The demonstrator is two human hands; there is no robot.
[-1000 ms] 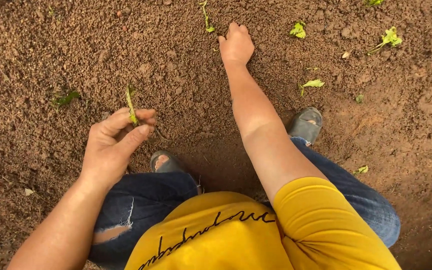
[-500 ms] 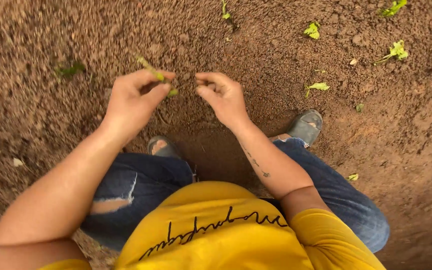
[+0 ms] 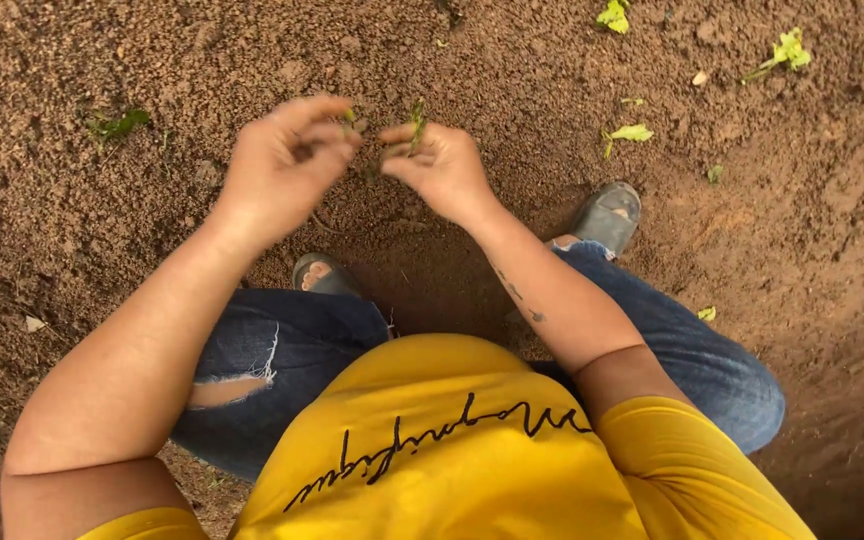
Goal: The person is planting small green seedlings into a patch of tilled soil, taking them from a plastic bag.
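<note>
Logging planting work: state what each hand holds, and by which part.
Right hand pinches a small green seedling near its base. Left hand pinches green bits; which part cannot be told.

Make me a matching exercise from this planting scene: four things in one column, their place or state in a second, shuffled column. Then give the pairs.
Things:
1. right hand
2. left hand
3. grey shoe
4. pale green seedling

Place or state:
A. stands in the soil at top right
B. pinches a small green sprout at its fingertips
C. pokes out past the blue jeans, right of the forearm
D. fingers curled, opposite the other hand

Pairs: 1-B, 2-D, 3-C, 4-A
</note>
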